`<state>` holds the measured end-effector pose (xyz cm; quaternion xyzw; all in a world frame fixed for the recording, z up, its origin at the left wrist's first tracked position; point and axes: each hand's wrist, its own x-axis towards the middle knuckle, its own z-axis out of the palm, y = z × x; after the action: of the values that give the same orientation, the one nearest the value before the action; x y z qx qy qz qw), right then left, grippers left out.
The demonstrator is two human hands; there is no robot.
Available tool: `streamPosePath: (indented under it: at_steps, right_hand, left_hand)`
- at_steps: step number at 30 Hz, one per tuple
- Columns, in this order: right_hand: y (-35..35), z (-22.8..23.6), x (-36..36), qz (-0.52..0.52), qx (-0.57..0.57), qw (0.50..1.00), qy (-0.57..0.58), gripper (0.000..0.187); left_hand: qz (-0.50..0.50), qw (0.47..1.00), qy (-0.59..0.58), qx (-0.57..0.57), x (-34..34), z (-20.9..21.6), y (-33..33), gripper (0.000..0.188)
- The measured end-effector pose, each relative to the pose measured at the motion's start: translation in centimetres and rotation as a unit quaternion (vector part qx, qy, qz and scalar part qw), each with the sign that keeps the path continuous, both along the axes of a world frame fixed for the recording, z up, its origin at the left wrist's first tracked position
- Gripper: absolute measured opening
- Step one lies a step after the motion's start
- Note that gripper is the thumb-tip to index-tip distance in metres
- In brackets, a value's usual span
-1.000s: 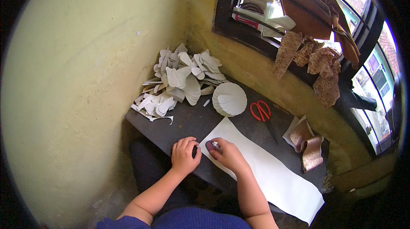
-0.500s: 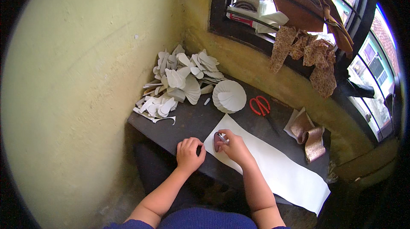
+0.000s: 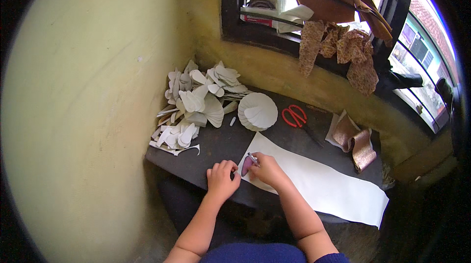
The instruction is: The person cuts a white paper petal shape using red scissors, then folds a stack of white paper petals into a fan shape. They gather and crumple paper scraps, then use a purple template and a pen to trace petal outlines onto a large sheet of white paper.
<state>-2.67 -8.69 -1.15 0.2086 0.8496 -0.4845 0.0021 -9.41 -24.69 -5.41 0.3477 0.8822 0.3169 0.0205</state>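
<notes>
Right hand (image 3: 265, 169) at the centre of the frame has its fingers pinched round a slim pen (image 3: 253, 159), beside a small purple oval piece (image 3: 247, 166) on the left end of a white sheet (image 3: 319, 184). Left hand (image 3: 223, 179) lies half-curled at the sheet's near-left edge; whether it grips anything cannot be told. Dark table (image 3: 196, 162) surface shows from this hand up to the heaped pale cutouts (image 3: 196, 96), and between the sheet and the red-handled scissors (image 3: 295, 115). At lower right the sheet seems to reach past the table edge. Fingers hide the pen's lower end; its visible end points upper left. The oval's long axis slants from lower left to upper right; the sheet's runs from centre to lower right.
</notes>
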Motion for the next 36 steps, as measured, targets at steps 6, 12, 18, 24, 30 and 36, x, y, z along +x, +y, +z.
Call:
streamPosePath:
  at_steps: [6,12,18,24,30,36]
  right_hand:
    - [0.3,-0.6,-0.4,0.000,-0.020,1.000,-0.021,0.046]
    - [0.7,-0.9,0.0,0.011,-0.024,0.999,-0.030,0.047]
    - [0.8,-2.1,0.4,0.037,0.051,0.996,0.063,0.041]
    - [1.0,-1.2,0.6,-0.001,0.037,0.997,0.060,0.044]
    - [1.4,-0.6,0.8,-0.003,0.001,0.999,0.035,0.043]
    - [1.4,-0.9,0.8,0.017,0.016,0.998,0.062,0.042]
  left_hand:
    - [-0.127,0.970,-0.193,-0.067,-5.3,2.9,1.3,0.026]
    - [-0.193,0.969,-0.152,0.021,-5.3,0.9,1.1,0.030]
    - [-0.225,0.966,-0.124,0.037,-5.7,1.0,0.4,0.043]
    - [-0.230,0.963,-0.143,0.019,-5.6,1.8,0.0,0.049]
    - [-0.235,0.961,-0.144,0.033,-5.8,1.4,0.3,0.051]
    - [-0.237,0.959,-0.147,0.042,-5.9,1.5,0.3,0.051]
